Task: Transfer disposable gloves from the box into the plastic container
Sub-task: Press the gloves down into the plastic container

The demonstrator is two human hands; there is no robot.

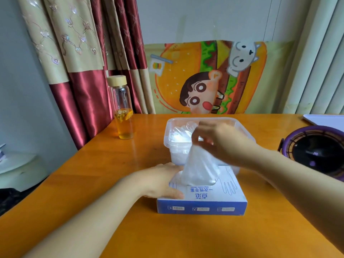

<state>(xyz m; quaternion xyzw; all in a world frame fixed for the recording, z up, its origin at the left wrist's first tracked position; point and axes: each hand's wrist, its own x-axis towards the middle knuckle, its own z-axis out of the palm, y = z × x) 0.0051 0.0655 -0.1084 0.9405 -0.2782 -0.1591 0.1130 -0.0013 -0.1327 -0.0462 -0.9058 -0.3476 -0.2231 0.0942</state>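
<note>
A person's right hand [219, 142] is pinching the top of a thin, see-through disposable glove [199, 164] between thumb and curled fingertips, holding it above the glove box [202, 203]. The glove is hanging as a crumpled, milky, filmy cone, widening downward, with its lower end reaching the opening in the top of the box. The left hand [163, 181] is lying flat on the left part of the box's top, thumb along the near edge; its fingertips are hiding behind the glove.

The box, blue and white with glove outlines and printed lettering on its lid, is sitting flat on an orange wooden table [130, 229]. Just behind the box, touching or almost touching it, a clear plastic container [186, 120] is standing open, with more crumpled translucent gloves [178, 135] lying inside. Well to the left of the box and farther back, a glass bottle [122, 112] with a pale lid is holding amber liquid. To the right of the box, a purple fan [316, 149] is sitting at the table's edge. Behind the box, a cartoon hamburger cloth [204, 77] is hanging on the wall.
</note>
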